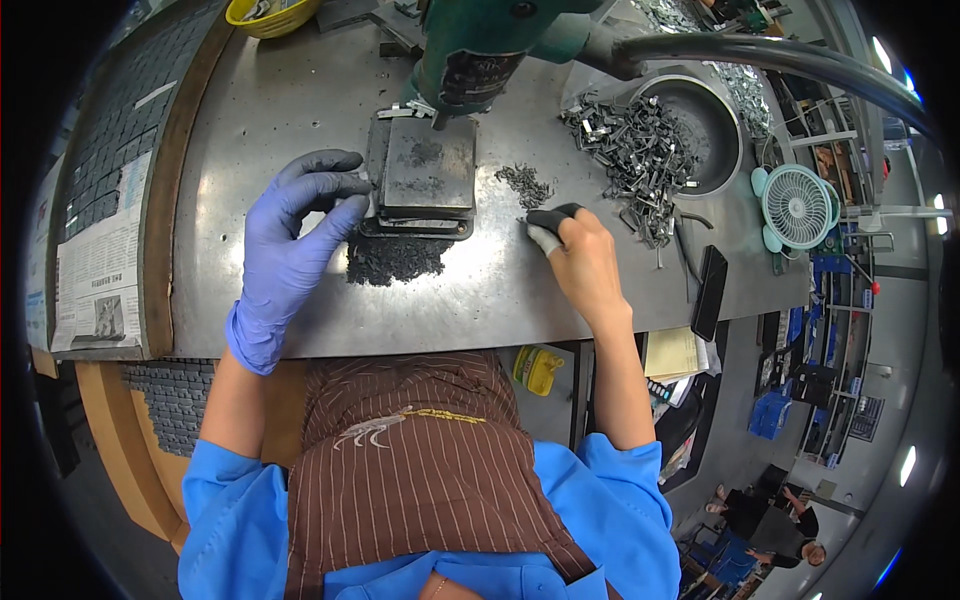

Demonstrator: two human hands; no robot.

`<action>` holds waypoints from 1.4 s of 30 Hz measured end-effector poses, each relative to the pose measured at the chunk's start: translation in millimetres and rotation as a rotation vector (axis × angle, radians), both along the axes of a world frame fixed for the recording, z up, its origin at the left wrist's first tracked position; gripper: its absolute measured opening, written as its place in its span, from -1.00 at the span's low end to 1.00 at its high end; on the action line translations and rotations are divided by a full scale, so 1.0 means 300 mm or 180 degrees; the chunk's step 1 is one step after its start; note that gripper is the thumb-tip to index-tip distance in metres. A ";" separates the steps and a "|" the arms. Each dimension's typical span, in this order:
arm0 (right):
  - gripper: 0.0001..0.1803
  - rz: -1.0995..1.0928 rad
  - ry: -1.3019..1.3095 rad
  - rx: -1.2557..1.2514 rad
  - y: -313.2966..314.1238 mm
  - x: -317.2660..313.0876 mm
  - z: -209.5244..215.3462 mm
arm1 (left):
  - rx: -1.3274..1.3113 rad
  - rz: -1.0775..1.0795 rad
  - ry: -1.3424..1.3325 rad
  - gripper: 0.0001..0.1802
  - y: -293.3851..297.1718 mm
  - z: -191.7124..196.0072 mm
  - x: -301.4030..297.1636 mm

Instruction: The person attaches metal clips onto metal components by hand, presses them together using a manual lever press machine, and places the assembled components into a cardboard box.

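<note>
My left hand (300,215), in a purple glove with darkened fingertips, is closed in a pinch at the left edge of a flat metal block (430,165). Whatever lies between its fingertips is too small to make out. Dark covers sit on the fingers of my right hand (578,255), which is also pinched, just below a small pile of tiny dark parts (525,185); what it holds cannot be made out. Above the block hangs the green head of a press-like machine (470,60). A heap of black bits (395,260) lies along the block's near side.
Metal clips (640,150) spill from a round metal bowl (725,120) at the right, near pliers (688,255), a phone (709,293) and a small fan (797,205). A wood-edged tray (160,230) of dark pieces stands left. A yellow bowl (275,18) sits far left.
</note>
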State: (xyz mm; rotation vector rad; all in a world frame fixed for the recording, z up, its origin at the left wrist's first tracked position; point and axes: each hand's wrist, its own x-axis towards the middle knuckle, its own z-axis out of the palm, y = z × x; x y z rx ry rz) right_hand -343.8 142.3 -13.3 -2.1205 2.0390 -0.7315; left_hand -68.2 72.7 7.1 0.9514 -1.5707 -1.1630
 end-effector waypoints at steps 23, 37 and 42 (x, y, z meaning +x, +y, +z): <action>-0.92 0.1002 0.0874 0.0071 -0.143 0.110 0.130 | -0.1279 0.0254 -0.0929 -0.73 -0.076 -0.028 -0.127; -0.79 0.1337 -0.0809 -0.0988 -0.179 0.216 0.132 | -0.1557 0.0289 -0.1018 -0.71 -0.064 -0.024 -0.132; -0.80 0.1654 -0.0191 -0.1170 -0.184 0.223 0.174 | -0.1627 0.0296 -0.0971 -0.76 -0.067 -0.021 -0.134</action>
